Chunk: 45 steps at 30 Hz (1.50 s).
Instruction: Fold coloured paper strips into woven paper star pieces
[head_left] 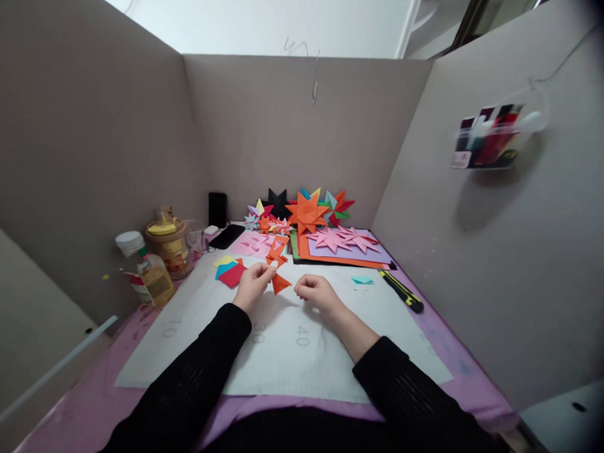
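My left hand (254,283) pinches a folded orange paper piece (280,284) between thumb and fingers, above the white sheet (325,374). Its pointed end sticks out toward my right hand (319,291), which is closed a short gap away, with nothing showing in its fingers. Just beyond my left hand lie more folded orange pieces (277,249). To its left are small paper squares, with a red one (232,275) on top of blue and yellow ones. A small turquoise folded paper (362,280) rests to the right of my right hand.
Behind are folded paper stars, a big orange one (307,213) among them, and pink stars (331,238) on stacked coloured sheets. A yellow-black cutter (402,291) lies right. A glue bottle (154,280), a tub (168,244) and a black phone (227,236) are left. Grey panels enclose the table.
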Available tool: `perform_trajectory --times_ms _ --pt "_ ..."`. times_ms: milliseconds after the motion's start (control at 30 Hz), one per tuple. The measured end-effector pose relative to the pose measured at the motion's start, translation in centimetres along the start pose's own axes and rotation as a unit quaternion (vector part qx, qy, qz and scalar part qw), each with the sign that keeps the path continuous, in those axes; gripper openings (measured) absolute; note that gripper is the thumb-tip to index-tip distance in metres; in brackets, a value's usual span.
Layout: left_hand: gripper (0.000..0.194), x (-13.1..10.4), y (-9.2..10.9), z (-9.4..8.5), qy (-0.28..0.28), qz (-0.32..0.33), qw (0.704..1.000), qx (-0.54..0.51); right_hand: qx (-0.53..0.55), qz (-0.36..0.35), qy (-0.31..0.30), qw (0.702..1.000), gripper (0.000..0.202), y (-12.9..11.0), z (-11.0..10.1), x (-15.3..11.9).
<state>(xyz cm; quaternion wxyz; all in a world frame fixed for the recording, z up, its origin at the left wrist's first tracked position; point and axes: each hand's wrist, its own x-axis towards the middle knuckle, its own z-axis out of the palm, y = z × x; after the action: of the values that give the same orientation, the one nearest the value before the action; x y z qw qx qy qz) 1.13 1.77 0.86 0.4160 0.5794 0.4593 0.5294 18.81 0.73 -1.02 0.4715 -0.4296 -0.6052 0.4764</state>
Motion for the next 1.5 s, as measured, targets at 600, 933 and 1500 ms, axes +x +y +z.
perform_trajectory --times_ms 600,933,1500 --pt "0.028 -1.1 -0.8 1.5 -0.133 0.006 0.989 0.072 0.12 0.038 0.101 0.987 0.021 0.3 0.3 0.7" --pt "0.027 -1.2 -0.5 1.9 -0.129 0.001 0.989 0.07 0.154 0.062 0.114 0.979 0.022 0.7 1.8 0.5" --pt "0.044 -0.7 -1.5 1.8 -0.096 0.028 0.995 -0.027 0.051 0.008 -0.01 0.999 0.015 0.2 1.0 0.1"
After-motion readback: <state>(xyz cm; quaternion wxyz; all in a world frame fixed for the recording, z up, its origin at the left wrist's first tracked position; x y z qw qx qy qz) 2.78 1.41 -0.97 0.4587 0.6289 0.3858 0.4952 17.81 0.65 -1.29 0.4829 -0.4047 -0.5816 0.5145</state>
